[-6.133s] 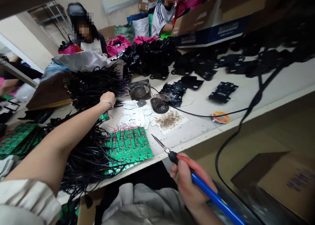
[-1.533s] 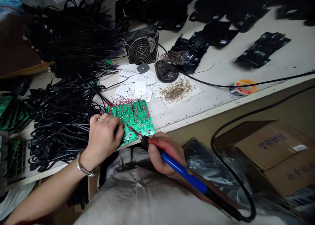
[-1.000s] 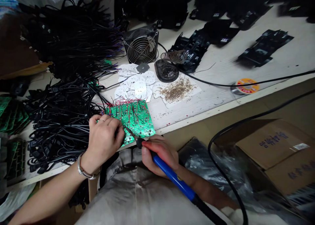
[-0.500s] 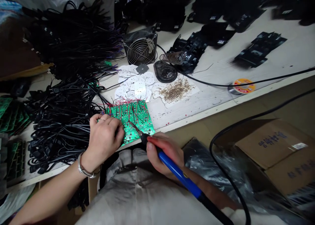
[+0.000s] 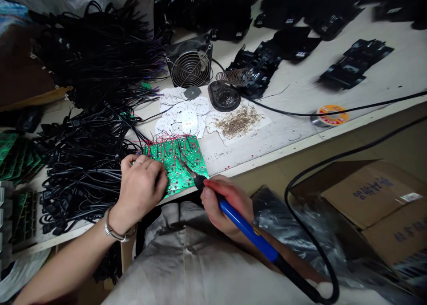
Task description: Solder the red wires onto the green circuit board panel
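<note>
My right hand (image 5: 228,203) is closed round the blue handle of a soldering iron (image 5: 248,231). The iron's tip reaches over a green circuit board panel (image 5: 187,180), among the thin red and black wires (image 5: 167,147) along its far part; whether it touches the board I cannot tell. My left hand (image 5: 143,180) rests at the panel's left edge with its fingers curled in. Its fingertips are hidden, so what they pinch does not show. Black cables (image 5: 83,176) lie heaped right beside that hand.
Beyond the panel lie white round boards (image 5: 175,113), a fan (image 5: 190,67), an iron stand with a coil (image 5: 225,95) and brown crumbs on paper (image 5: 238,123). A solder spool (image 5: 330,116) sits near the bench edge. The iron's cord (image 5: 296,225) loops at right above cardboard boxes (image 5: 370,193).
My right hand and the soldering iron have shifted slightly to the right, and the tip sits a little farther up the panel. My left hand has hardly moved.
</note>
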Demonstrator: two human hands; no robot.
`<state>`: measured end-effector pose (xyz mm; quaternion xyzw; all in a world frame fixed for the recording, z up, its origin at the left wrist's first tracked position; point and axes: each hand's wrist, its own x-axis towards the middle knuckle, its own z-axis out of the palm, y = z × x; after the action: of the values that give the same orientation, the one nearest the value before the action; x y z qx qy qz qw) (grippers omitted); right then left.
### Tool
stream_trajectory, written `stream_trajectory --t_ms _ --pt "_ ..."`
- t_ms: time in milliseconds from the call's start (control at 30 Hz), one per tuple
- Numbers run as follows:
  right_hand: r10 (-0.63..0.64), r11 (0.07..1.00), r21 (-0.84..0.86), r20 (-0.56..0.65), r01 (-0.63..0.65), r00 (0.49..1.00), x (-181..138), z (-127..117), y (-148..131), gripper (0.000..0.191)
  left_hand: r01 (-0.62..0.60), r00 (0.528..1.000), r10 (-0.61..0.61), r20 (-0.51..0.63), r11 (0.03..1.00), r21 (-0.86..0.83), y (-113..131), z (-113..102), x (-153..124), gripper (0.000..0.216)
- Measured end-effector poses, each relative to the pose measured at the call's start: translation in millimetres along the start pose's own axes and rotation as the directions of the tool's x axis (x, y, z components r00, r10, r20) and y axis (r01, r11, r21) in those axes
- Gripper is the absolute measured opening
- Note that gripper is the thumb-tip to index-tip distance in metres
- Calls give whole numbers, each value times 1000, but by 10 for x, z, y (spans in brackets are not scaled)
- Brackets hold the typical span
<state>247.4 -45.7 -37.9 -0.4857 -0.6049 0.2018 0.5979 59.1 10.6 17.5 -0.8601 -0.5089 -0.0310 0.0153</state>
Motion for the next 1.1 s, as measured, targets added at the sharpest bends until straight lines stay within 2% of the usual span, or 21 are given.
stream_trajectory --t_ms 500,633,767,933,1100 --pt "-48 999 -4 -35 48 998 43 31 -4 15 -27 1000 28 -3 999 18 8 -11 6 22" --pt "13 999 43 -3 -13 1000 21 28 -5 14 -17 999 17 32 1000 1 -16 -29 1 23" --pt "91 992 86 34 -93 995 10 1 -5 16 -3 996 11 84 995 -98 -75 -61 10 24" --pt "89 992 80 48 -93 995 30 -23 -12 16 45 995 -30 91 985 -167 -110 -56 56 24" --pt "87 993 72 33 -89 996 42 18 -14 13 -6 998 15 67 990 -142 -134 -11 64 23"
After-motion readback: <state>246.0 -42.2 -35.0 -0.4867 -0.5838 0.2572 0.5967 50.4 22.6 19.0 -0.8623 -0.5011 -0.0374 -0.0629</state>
